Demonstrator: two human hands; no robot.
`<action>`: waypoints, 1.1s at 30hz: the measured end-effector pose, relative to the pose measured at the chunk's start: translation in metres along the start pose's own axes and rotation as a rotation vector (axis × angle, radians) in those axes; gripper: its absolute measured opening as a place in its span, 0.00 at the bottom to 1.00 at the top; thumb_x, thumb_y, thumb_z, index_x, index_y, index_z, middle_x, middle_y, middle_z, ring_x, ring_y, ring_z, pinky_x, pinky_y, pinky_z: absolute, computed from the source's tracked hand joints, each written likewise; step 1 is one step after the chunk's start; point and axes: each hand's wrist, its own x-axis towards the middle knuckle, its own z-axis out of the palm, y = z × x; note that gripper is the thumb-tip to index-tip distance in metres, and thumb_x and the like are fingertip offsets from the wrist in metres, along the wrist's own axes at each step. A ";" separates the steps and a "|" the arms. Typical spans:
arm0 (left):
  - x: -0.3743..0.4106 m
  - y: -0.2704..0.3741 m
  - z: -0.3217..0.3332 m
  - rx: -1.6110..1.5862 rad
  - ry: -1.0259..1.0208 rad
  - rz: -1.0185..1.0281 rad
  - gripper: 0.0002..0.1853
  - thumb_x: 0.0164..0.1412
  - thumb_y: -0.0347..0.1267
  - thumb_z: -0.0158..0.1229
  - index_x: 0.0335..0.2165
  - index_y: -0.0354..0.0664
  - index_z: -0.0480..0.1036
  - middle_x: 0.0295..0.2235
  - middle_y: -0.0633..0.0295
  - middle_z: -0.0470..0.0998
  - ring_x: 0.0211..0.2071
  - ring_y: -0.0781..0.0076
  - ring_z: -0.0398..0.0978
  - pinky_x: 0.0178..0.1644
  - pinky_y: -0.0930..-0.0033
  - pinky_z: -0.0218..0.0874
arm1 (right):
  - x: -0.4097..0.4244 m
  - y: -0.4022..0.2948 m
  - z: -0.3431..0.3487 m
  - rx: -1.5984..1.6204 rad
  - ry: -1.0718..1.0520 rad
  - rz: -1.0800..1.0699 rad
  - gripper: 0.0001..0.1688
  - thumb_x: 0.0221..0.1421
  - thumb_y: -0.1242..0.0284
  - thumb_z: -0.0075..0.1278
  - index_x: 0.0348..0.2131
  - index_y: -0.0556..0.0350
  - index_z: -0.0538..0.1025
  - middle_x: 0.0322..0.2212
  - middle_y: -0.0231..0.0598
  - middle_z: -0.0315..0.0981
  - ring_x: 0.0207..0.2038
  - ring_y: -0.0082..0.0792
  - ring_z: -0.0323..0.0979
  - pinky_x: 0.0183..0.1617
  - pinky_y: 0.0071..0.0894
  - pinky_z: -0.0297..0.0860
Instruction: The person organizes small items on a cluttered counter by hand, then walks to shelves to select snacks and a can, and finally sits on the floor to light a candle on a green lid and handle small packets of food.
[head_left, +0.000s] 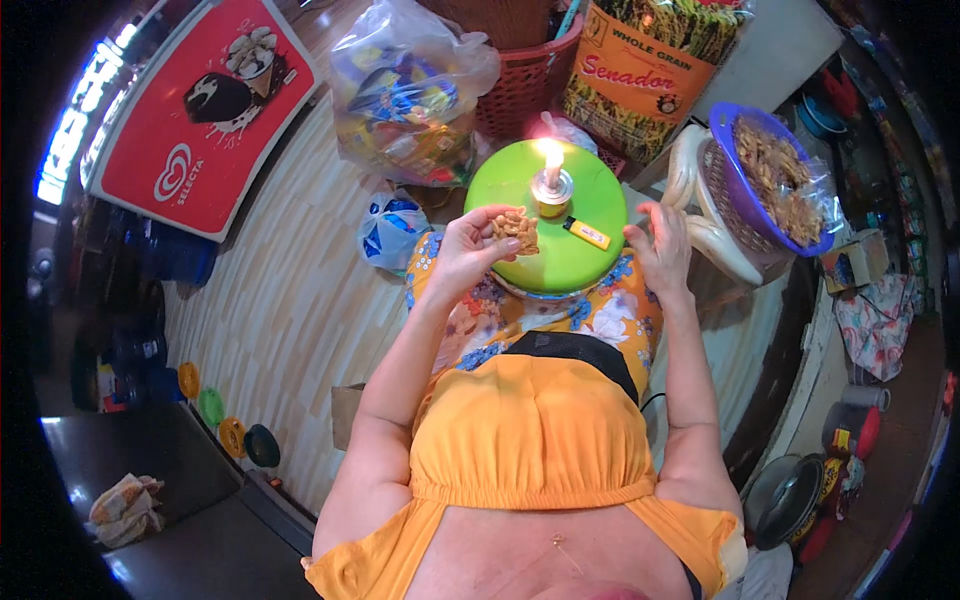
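Between the thumb and fingers of my left hand (480, 244) is a small bag of peanuts (516, 231), held over the left side of a round green stool top (525, 266). My right hand (664, 244) is raised just off the stool's right edge, fingers apart and slightly curled, holding nothing. A lit candle (553, 169) stands upright on a small tin can (552, 193) towards the stool's far side. A yellow lighter (589, 233) lies nearer me, right of the can. To the right, a purple plastic basin (724, 142) holds more brown pieces and clear plastic, resting on a white chair (720, 247).
A clear bag of colourful packets (409, 97), a red basket (517, 86) and a Senador rice sack (637, 75) stand beyond the stool. A blue-and-white plastic bag (391, 231) sits at its left. A red Selecta freezer (206, 112) is at the far left.
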 end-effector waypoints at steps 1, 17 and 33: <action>0.000 -0.001 -0.001 0.005 -0.003 -0.006 0.22 0.47 0.20 0.57 0.44 0.33 0.65 0.36 0.59 0.74 0.33 0.79 0.72 0.33 0.79 0.65 | 0.000 0.004 -0.004 -0.153 0.087 -0.139 0.34 0.53 0.44 0.34 0.34 0.57 0.71 0.25 0.43 0.67 0.31 0.39 0.66 0.35 0.33 0.60; 0.003 -0.003 0.003 0.025 -0.077 0.006 0.22 0.47 0.22 0.59 0.43 0.33 0.65 0.35 0.60 0.74 0.33 0.79 0.72 0.33 0.78 0.65 | -0.163 0.148 0.036 0.439 -0.130 0.979 0.33 0.57 0.54 0.33 0.52 0.63 0.59 0.52 0.48 0.55 0.53 0.39 0.56 0.56 0.33 0.52; 0.009 -0.008 0.042 0.046 -0.213 0.022 0.22 0.47 0.18 0.57 0.43 0.33 0.64 0.36 0.58 0.73 0.37 0.75 0.72 0.41 0.76 0.65 | -0.019 -0.051 0.013 1.106 -0.305 0.434 0.15 0.48 0.74 0.52 0.38 0.61 0.73 0.31 0.34 0.72 0.33 0.20 0.68 0.39 0.19 0.65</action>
